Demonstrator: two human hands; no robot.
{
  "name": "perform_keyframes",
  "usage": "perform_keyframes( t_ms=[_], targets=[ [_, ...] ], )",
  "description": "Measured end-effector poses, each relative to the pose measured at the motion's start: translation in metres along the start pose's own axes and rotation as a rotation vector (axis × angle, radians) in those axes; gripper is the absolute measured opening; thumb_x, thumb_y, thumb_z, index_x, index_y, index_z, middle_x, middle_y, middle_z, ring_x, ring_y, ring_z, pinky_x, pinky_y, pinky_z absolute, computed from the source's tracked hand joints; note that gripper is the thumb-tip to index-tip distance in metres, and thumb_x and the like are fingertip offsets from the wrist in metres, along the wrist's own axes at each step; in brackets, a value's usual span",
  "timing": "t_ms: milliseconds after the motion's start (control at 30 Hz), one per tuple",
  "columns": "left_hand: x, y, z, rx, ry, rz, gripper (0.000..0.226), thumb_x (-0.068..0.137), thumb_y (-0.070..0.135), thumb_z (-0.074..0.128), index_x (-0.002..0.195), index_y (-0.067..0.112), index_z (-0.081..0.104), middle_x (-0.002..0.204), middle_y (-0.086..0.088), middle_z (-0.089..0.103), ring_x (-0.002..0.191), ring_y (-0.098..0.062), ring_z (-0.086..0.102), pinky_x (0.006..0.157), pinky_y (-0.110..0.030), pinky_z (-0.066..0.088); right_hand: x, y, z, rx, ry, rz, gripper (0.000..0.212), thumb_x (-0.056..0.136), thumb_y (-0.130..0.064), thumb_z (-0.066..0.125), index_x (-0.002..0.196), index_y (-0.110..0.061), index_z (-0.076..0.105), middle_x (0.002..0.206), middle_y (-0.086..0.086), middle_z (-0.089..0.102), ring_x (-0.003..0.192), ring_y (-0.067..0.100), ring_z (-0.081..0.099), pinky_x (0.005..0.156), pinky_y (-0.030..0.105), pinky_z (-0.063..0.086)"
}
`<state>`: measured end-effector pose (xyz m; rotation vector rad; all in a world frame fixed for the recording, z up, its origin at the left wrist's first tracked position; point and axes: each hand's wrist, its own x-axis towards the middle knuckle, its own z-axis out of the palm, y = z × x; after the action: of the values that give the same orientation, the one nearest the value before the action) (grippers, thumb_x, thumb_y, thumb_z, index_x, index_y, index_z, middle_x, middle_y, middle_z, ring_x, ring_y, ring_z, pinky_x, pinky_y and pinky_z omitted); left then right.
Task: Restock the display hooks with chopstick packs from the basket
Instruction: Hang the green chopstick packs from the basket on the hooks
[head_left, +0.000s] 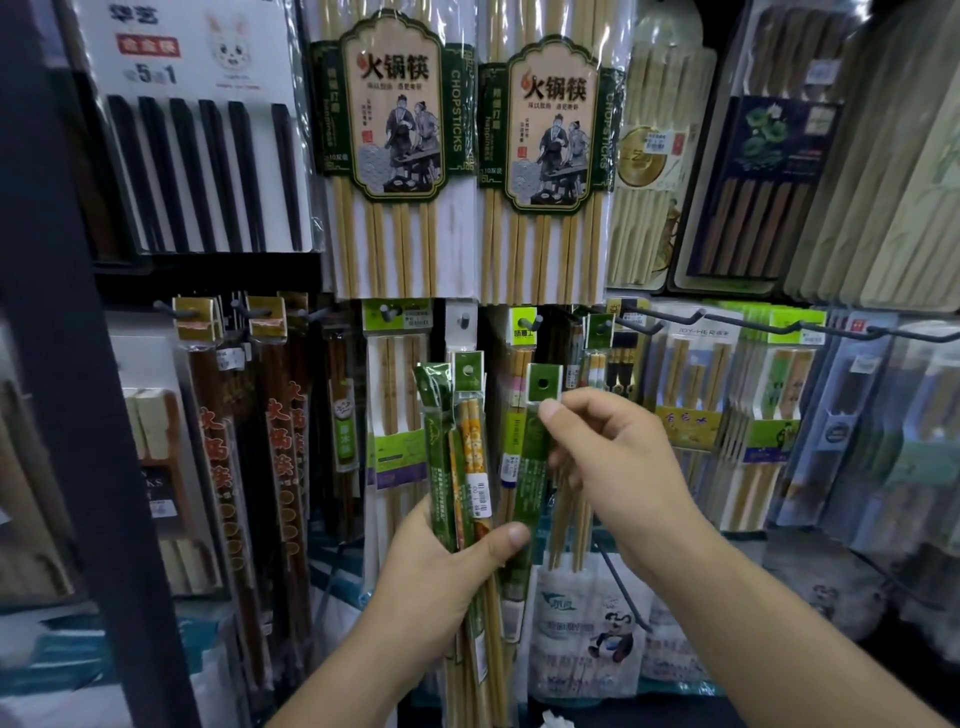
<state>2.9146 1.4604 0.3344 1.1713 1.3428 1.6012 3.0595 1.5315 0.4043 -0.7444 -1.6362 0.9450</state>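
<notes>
My left hand (441, 566) grips a bundle of slim chopstick packs (470, 467) with green header cards, held upright in front of the display. My right hand (618, 467) pinches one green pack (535, 457) near its top, just below the header card with its round hang hole (543, 384). That pack stands slightly apart from the bundle, to its right. Above it, black display hooks (602, 325) stick out from the panel, each carrying hung chopstick packs. No basket is in view.
Large hot-pot chopstick packs (395, 156) hang on the upper row. Long empty-tipped hooks (753, 325) reach out at right above more packs. A dark shelf post (67, 364) stands at left. A bare wire hook (621, 587) juts out below my right hand.
</notes>
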Motion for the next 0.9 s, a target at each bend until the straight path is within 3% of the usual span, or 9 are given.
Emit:
perform_keyframes(
  t_ms=[100,200,300,367,433,500,600,700,900],
  targets=[
    [-0.001,0.001,-0.004,-0.024,0.006,-0.021,0.051,0.060,0.037,0.084,0.101,0.015,0.064,0.084,0.004,0.079,0.072,-0.011,0.076,0.057,-0.012,0.054,0.010,-0.004,-0.011,0.056,0.114,0.025,0.025,0.099,-0.028,0.063,0.076,-0.030,0.074,0.066,-0.005,0.060,0.062,0.007,0.055,0.059,0.026,0.044],
    [-0.001,0.001,-0.006,-0.049,-0.007,-0.033,0.060,0.058,0.037,0.084,0.103,0.006,0.061,0.079,-0.014,0.076,0.066,-0.023,0.075,0.055,-0.018,0.057,0.022,-0.011,-0.020,0.086,0.214,0.010,0.029,0.100,-0.028,0.061,0.075,-0.030,0.075,0.065,0.000,0.051,0.059,0.011,0.047,0.054,0.023,0.042],
    [0.000,0.000,-0.006,-0.018,-0.023,-0.024,0.064,0.057,0.046,0.082,0.103,0.007,0.060,0.071,-0.013,0.075,0.061,-0.020,0.073,0.053,-0.017,0.055,0.034,-0.014,-0.025,0.071,0.260,0.007,0.029,0.101,-0.030,0.061,0.076,-0.025,0.074,0.070,0.005,0.041,0.062,0.015,0.040,0.055,0.020,0.040],
    [-0.001,0.000,-0.005,0.016,-0.028,-0.015,0.068,0.057,0.054,0.081,0.103,0.010,0.060,0.066,-0.011,0.073,0.058,-0.016,0.071,0.051,-0.015,0.052,0.041,-0.013,-0.026,0.050,0.275,0.011,0.031,0.101,-0.030,0.061,0.081,-0.009,0.070,0.071,0.005,0.039,0.061,0.015,0.039,0.062,0.017,0.043],
    [-0.001,-0.002,-0.004,0.012,-0.027,0.000,0.068,0.059,0.058,0.080,0.103,0.011,0.060,0.064,-0.008,0.072,0.056,-0.016,0.069,0.050,-0.017,0.052,0.045,-0.011,-0.027,0.036,0.295,0.015,0.038,0.101,-0.030,0.061,0.092,0.007,0.063,0.070,0.006,0.037,0.055,0.008,0.043,0.075,0.022,0.042],
    [0.000,-0.004,-0.003,0.002,-0.032,0.009,0.064,0.065,0.060,0.079,0.100,0.010,0.060,0.065,-0.007,0.071,0.056,-0.018,0.068,0.052,-0.021,0.054,0.048,-0.010,-0.028,0.029,0.310,0.024,0.039,0.101,-0.029,0.061,0.093,0.009,0.062,0.062,0.005,0.036,0.049,0.002,0.044,0.077,0.026,0.041],
    [0.001,-0.008,-0.004,0.002,-0.046,0.000,0.064,0.070,0.065,0.075,0.098,0.009,0.060,0.069,-0.007,0.072,0.060,-0.021,0.069,0.059,-0.028,0.057,0.051,-0.008,-0.028,0.005,0.322,0.033,0.039,0.100,-0.029,0.062,0.087,0.008,0.062,0.061,0.004,0.035,0.050,0.008,0.040,0.071,0.020,0.043],
    [0.001,-0.009,-0.005,0.020,-0.062,-0.022,0.071,0.064,0.071,0.076,0.106,0.016,0.059,0.069,-0.010,0.073,0.063,-0.021,0.071,0.064,-0.033,0.057,0.050,-0.003,-0.029,-0.054,0.326,0.036,0.046,0.100,-0.034,0.061,0.075,0.004,0.053,0.058,0.003,0.031,0.057,0.015,0.034,0.054,0.008,0.045],
    [0.001,-0.007,-0.005,-0.019,-0.040,-0.021,0.073,0.053,0.063,0.083,0.104,0.014,0.061,0.066,-0.008,0.072,0.058,-0.020,0.069,0.056,-0.025,0.055,0.042,0.011,-0.032,0.009,0.362,0.073,0.045,0.094,-0.040,0.069,0.082,0.002,0.059,0.069,0.010,0.049,0.059,0.015,0.045,0.051,0.019,0.046]
  ],
)
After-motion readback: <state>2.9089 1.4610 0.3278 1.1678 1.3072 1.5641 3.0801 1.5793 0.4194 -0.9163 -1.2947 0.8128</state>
